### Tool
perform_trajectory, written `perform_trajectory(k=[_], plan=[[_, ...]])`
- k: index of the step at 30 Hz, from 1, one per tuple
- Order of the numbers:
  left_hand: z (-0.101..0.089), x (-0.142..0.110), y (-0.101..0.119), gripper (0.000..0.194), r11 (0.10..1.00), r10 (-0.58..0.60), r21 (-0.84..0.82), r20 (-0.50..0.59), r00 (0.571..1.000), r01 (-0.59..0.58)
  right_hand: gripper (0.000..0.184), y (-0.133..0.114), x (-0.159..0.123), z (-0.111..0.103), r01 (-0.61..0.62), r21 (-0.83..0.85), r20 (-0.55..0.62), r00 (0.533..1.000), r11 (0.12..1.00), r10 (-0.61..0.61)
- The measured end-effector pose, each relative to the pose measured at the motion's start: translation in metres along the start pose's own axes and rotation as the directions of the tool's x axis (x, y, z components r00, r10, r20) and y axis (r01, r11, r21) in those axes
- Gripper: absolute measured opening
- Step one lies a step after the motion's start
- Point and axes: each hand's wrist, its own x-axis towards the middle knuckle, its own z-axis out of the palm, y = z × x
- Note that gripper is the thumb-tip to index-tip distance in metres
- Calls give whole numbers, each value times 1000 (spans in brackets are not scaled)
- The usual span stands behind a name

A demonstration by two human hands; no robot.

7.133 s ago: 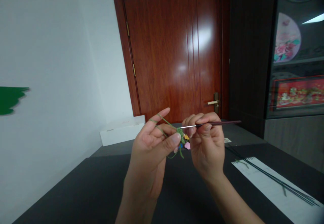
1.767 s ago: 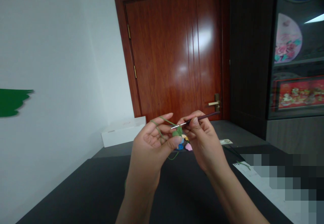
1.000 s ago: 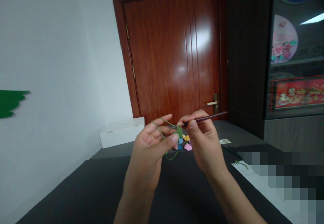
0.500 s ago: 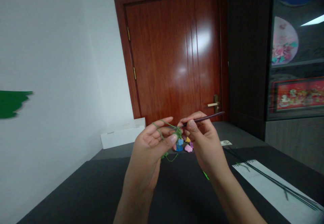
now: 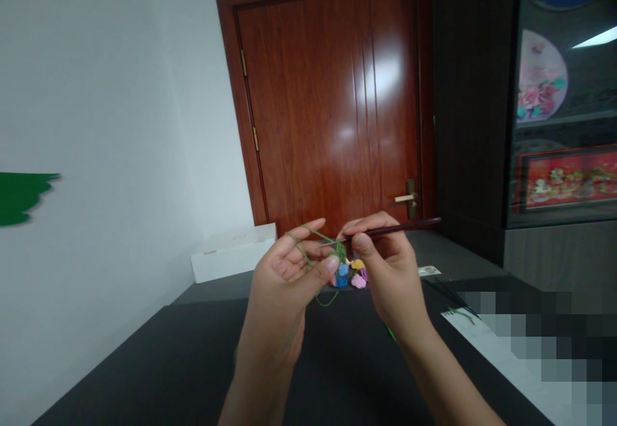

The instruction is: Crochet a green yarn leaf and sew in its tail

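Note:
Between thumb and fingers, my left hand (image 5: pixel 294 270) pinches a small green crochet piece (image 5: pixel 340 252). Green yarn (image 5: pixel 306 254) loops over the raised fingers of that hand, and a loose strand hangs below it. My right hand (image 5: pixel 385 252) is closed on a dark-handled crochet hook (image 5: pixel 400 227), whose thin metal tip points left and meets the green stitches. Just behind the hands lie several small crocheted flowers: a blue one (image 5: pixel 342 275), a pink one (image 5: pixel 358 281) and a yellow one (image 5: pixel 357 264), with some purple beside them.
A long white box (image 5: pixel 234 256) stands at the back left of the black table (image 5: pixel 193 349). On the right lies a white notepad (image 5: pixel 496 355), partly covered by a pixelated patch. A brown door (image 5: pixel 328 105) and a dark glass cabinet (image 5: pixel 475 105) stand behind.
The crochet hook has swung to a flatter angle, its handle end now lower and farther right. Both hands keep their hold. A green bit below my left hand is no longer visible there.

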Motion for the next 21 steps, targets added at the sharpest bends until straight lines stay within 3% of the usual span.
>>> perform_trajectory(k=[4,8,11,14,17,21], plan=[[2,-2,1,51,1000,-4,-11,-10,1000,3,8,1,-2,0,157,-125,-4,987,980,-159],[4,-5,3,54,996,-56,-65,14,998,57,25,8,-9,-4,394,-319,74,917,862,-392],[4,-7,3,54,983,-111,-139,73,991,121,41,15,-17,-10,467,-393,65,873,792,-483],[2,-6,1,46,935,-205,-253,192,960,250,41,18,-21,-12,505,-391,25,842,769,-540],[0,-3,-4,36,874,-264,-323,311,913,362,23,14,-18,-7,452,-307,-29,875,837,-483],[-2,0,-4,42,902,-193,-329,273,942,280,5,8,-8,2,254,-25,-61,965,967,-255]])
